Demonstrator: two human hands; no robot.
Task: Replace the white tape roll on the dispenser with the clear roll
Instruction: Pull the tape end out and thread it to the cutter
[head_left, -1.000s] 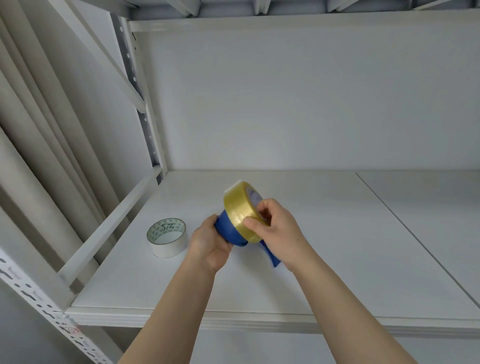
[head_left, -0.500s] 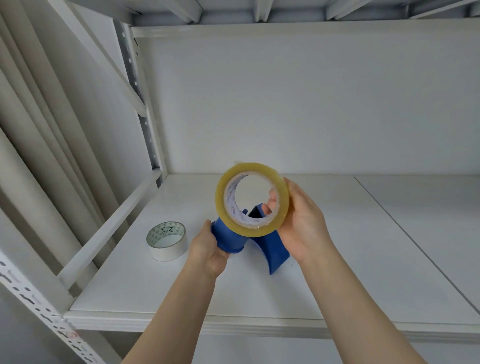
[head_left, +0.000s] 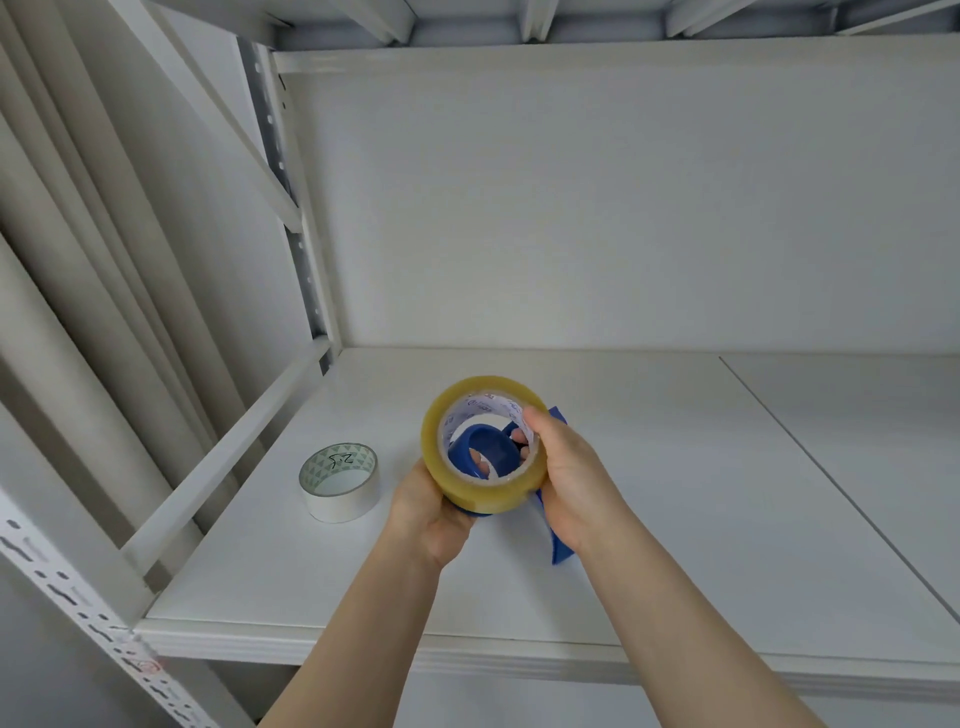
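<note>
Head camera looks down on my two hands, which meet just above a white, smooth laminate shelf (head_left: 675, 519). My right hand (head_left: 566, 467) grips the clear roll (head_left: 485, 493), a wide ring of glossy, yellowish see-through tape on a white printed cardboard core, at its right rim, with some fingertips showing through the hole. My left hand (head_left: 426, 512) is wrapped round the blue hard-plastic dispenser (head_left: 488, 432) from below and from the left. The core sits around the dispenser's round hub, which shows inside the hole. I judge the roll is only partly on, but I cannot tell how deep. The white tape roll (head_left: 338, 480), a matt, paper-like ring with green triangles printed inside its core, lies flat on the shelf to the left, well apart from my hands, so it is already off. From here the roll could go on crooked: the hub sits low in the hole rather than centred, and a tilted cardboard core may bind on the stiff plastic. The slick outer tape could also slip from my one-sided grip. I cannot see the loose end, so the roll may be facing the wrong way for the cutter.
</note>
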